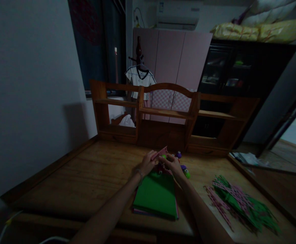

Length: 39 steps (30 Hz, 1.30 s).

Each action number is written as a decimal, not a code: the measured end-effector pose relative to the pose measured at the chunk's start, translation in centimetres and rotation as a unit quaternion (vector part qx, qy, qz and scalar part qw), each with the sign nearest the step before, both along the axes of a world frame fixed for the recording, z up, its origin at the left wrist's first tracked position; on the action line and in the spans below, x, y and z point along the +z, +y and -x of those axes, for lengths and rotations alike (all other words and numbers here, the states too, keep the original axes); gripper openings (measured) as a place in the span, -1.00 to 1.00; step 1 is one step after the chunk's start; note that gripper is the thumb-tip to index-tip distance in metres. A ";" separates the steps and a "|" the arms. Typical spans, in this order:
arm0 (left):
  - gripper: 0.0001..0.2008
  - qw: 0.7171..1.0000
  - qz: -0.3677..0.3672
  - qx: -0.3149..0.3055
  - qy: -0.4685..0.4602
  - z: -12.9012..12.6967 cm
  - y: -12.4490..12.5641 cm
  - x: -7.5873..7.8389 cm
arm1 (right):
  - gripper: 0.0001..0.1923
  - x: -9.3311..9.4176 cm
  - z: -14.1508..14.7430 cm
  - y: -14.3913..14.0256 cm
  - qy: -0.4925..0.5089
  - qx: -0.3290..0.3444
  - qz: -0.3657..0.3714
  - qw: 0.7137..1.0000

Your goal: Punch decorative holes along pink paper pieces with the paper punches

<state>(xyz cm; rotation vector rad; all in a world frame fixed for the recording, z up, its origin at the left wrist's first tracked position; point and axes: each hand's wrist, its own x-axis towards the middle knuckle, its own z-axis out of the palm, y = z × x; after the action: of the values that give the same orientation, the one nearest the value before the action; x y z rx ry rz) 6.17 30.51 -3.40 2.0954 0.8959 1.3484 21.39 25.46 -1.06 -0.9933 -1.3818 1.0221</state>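
Observation:
A thin pink sheet point(160, 153), with small holes along its upper edge, is pinched in my left hand point(148, 163). My right hand point(173, 165) is closed by a small bright green rounded object point(164, 156) at the sheet, which its fingers partly cover. Both hands are above the far end of a stack of coloured sheets point(156, 195), green on top. Between the hands, small red and pink bits show dimly. Just right of my right hand lie small rounded purple and green pieces point(186, 172), with a purple one point(179, 154) farther back.
On the right of the wooden table point(87, 173) lies a loose pile of pink and green strips point(241, 203), many full of holes. A wooden shelf unit point(167, 113) stands along the far edge. A wall rises at the left. The room is dim.

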 end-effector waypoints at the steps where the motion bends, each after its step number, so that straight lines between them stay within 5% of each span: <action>1: -0.82 1.000 0.000 0.000 0.000 0.0 0.0 0.0 | -0.64 0.0 0.0 0.0 -0.002 0.001 0.000 1.000; 39: -0.80 1.000 0.001 -0.021 0.022 -0.2 -0.3 0.4 | -0.60 0.9 0.0 -0.7 0.047 -0.009 0.053 0.997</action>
<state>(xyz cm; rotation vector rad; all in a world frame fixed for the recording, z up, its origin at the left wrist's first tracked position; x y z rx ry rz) 6.42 30.18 -3.01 2.1376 0.8667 1.2842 21.42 24.72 -0.19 -1.0203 -1.2497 1.1236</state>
